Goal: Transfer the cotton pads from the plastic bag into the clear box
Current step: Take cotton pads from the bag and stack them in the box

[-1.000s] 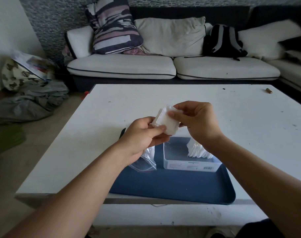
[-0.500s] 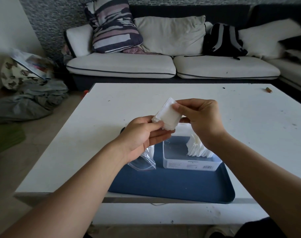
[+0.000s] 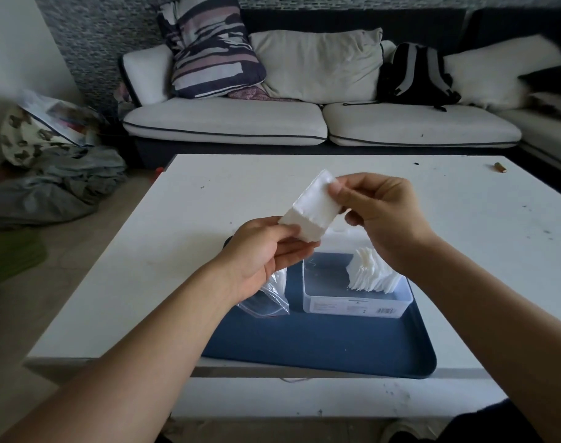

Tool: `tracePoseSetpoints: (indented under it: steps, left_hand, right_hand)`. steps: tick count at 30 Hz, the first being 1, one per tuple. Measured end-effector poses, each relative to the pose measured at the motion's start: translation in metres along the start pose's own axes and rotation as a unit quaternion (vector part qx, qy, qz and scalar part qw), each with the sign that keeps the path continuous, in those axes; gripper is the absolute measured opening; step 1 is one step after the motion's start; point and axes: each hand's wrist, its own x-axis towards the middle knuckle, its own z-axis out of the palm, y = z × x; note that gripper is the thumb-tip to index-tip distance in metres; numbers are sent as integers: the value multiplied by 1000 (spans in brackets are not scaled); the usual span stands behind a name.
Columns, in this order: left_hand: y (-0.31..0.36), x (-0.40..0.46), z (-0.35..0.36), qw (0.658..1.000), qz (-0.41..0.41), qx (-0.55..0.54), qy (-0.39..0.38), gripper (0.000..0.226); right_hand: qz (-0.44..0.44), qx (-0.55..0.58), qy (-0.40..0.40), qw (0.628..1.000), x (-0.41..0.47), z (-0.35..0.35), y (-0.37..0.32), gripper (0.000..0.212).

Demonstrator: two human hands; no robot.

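A person's two hands hold a white stack of cotton pads (image 3: 311,211) in the air above a white tabletop (image 3: 183,244), seen from the head camera. The left hand (image 3: 266,251) grips the stack's lower end between thumb and curled fingers, while the right hand (image 3: 380,215) pinches its upper corner between thumb and forefinger; the stack tilts up toward the far side, and the two hands are close together, joined only by the pads. Below them a dark blue tray (image 3: 320,346) lies at the near edge of the tabletop, slightly overhanging it. On the tray stands the clear box (image 3: 356,302), open at the top, a barcode label on its near wall, with a fanned row of cotton pads (image 3: 373,276) standing on edge against its right side; the left part of the box shows bare floor. Just beside the box, on the left end of the tray, sits the plastic bag (image 3: 266,298), clear and partly hidden under the left wrist, with some white pads visible inside. A small brown cylinder (image 3: 500,167) lies near the far right corner of the tabletop. Beyond the tabletop stands a white sofa (image 3: 228,123) carrying a striped pillow (image 3: 209,46) and a black backpack (image 3: 413,75); a heap of clothes (image 3: 55,190) lies on the floor to the left.
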Motion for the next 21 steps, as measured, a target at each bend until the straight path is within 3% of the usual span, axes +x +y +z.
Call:
tracePoseSetpoints:
  steps: [4, 12, 18, 21]
  left_hand:
    - [1, -3, 4, 1000, 4, 14, -18, 25]
    - [0, -3, 8, 1000, 5, 12, -28, 27]
    - [-6, 5, 14, 998, 33, 34, 42, 38]
    - [-12, 5, 20, 990, 78, 104, 54, 35]
  right_hand:
    - [-16, -121, 7, 993, -1, 4, 9, 6]
    - [-28, -155, 2, 988, 3, 2, 18, 5]
    - [-14, -168, -17, 985, 2, 4, 21, 6]
    - [-21, -179, 1, 984, 0, 8, 22, 9]
